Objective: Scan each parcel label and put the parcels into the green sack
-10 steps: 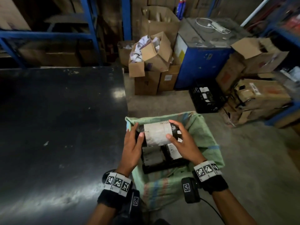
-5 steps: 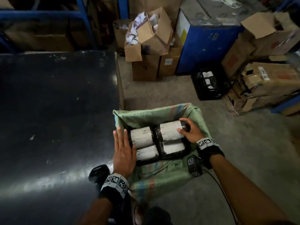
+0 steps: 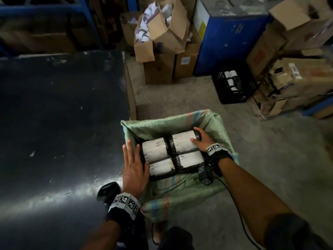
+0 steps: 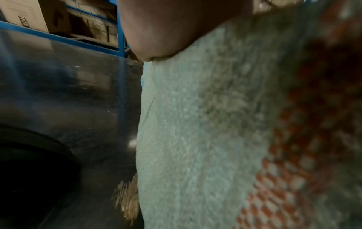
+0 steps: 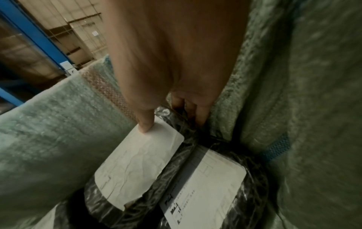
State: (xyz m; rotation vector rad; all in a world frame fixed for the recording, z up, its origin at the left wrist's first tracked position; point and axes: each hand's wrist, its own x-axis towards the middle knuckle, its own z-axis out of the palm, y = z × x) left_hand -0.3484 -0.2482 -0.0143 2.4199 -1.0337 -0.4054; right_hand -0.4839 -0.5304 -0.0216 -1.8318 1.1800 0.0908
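The green sack (image 3: 212, 123) stands open on the floor beside the black table (image 3: 63, 123). Several black-wrapped parcels with white labels lie side by side in it. My right hand (image 3: 201, 139) holds the far right parcel (image 3: 182, 141) by its right end. In the right wrist view the thumb (image 5: 145, 125) presses on that parcel's label (image 5: 137, 162), and the fingers curl down between its end and the sack wall (image 5: 264, 93). My left hand (image 3: 133, 165) lies flat with straight fingers against the sack's left side, next to the left parcels (image 3: 155, 150). The left wrist view shows only sack cloth (image 4: 195, 124) and table.
A black rounded device (image 3: 108, 192), perhaps the scanner, lies on the table edge under my left wrist. Cardboard boxes (image 3: 162, 38), a blue cabinet (image 3: 230, 42), a black crate (image 3: 232, 87) and more boxes (image 3: 297, 78) stand beyond the sack on the concrete floor.
A second ago both hands held a parcel over the sack. It now lies at the far right inside; the left hand has let go and moved to the sack's left side.
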